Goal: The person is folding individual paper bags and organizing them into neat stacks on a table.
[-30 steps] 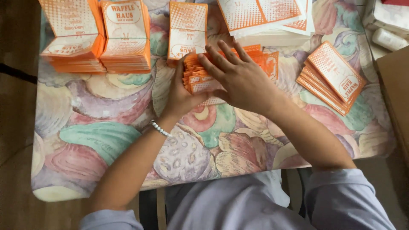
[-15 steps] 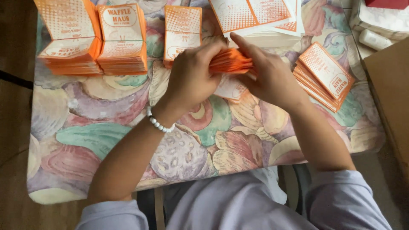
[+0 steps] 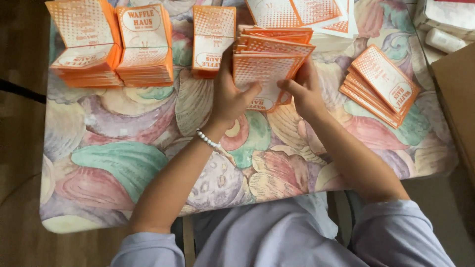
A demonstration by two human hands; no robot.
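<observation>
Both my hands hold up a stack of flat orange-and-white paper sleeves (image 3: 269, 59) above the middle of the table. My left hand (image 3: 230, 99) grips the stack's left side, thumb on its front, a bead bracelet on that wrist. My right hand (image 3: 304, 91) grips the right lower edge. The stack stands on edge, tilted toward me, its front face showing a dotted orange pattern. Three neat piles of the same sleeves lie at the back: two at the far left (image 3: 84, 44) (image 3: 143, 47) and one just left of my hands (image 3: 213, 34).
A fanned pile of sleeves (image 3: 381, 84) lies at the right. Unfolded sheets (image 3: 302, 12) sit at the back. A brown cardboard box (image 3: 457, 94) stands off the table's right edge. The table (image 3: 118, 163) wears a pastel shell-pattern cloth.
The stack lay flat under my hands a second ago. I gathered it, lifted it and turned it upright, so its front face shows now.
</observation>
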